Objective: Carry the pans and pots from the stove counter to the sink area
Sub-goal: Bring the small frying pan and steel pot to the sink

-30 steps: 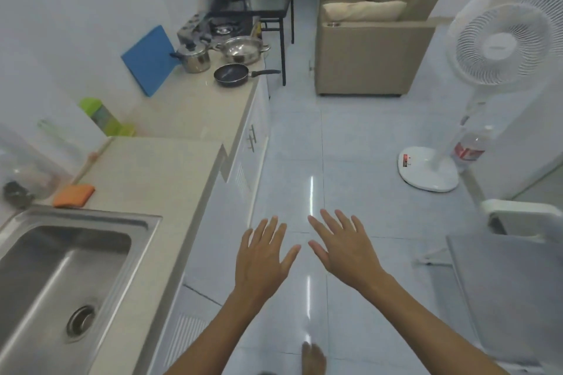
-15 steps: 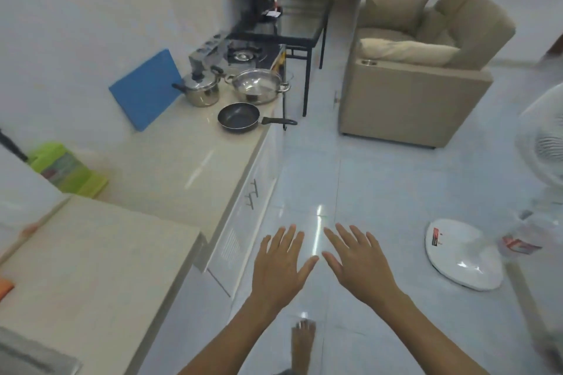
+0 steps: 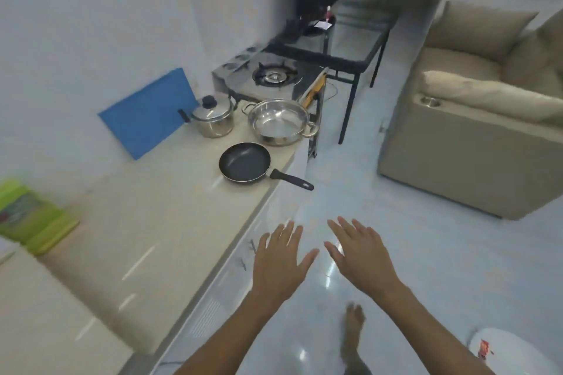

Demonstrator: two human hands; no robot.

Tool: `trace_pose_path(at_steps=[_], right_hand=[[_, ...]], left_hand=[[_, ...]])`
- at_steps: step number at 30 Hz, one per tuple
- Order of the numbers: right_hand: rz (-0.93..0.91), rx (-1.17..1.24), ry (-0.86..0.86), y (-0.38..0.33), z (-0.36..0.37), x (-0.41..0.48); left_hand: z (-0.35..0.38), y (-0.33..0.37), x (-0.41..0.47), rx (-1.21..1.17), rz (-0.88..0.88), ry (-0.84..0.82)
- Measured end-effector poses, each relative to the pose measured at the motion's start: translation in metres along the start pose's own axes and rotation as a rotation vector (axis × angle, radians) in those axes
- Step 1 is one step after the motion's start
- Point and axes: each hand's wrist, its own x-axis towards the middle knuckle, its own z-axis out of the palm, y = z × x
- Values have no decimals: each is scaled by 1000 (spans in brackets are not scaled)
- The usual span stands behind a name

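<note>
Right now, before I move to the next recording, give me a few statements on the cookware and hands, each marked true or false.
1. The black non-stick frying pan has its handle poking past the counter edge. True.
2. The lidded steel saucepan sits on the gas burner. False: it stands on the beige counter, in front of the gas stove.
3. The open two-handled steel pot has no lid. True.
4. The left hand grips the frying pan. False: it is open and empty, above the floor.
5. The right hand is open and holds nothing. True.
6. The blue cutting board lies flat. False: it leans against the wall.
</note>
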Motion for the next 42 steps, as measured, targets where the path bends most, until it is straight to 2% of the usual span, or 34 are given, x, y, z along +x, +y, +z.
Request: trace_pose_path(at_steps=[6,11,15,19,23,27,32,35,39,42], right_hand=[[-171,-4,-98,76,-7,154],[-276,105,-216,114,-9,270],[-243,205,-293,127,-1,356],[-142,316,-342,132,17,450],[6,446,-356,136,41,527],[81,494,-463,139,56,576],[125,619,-609,134,67,616],[271,886,-744,134,76,631],[369,978,-854,136,84,646],[317,934,-881,140,84,649]], left_hand=[[33,22,121,5,-260,11],[56,30,189,-58,-558,-79],[78,19,230,-181,-769,-138],[116,-14,278,-577,-1043,-255],[134,-36,323,-1186,-1311,-74],[136,-46,351,-1467,-1537,82],[150,-46,361,-1570,-1712,213],[156,-43,368,-1581,-1848,301],[158,-29,383,-1353,-2010,442],[156,-18,394,-1163,-2072,536]])
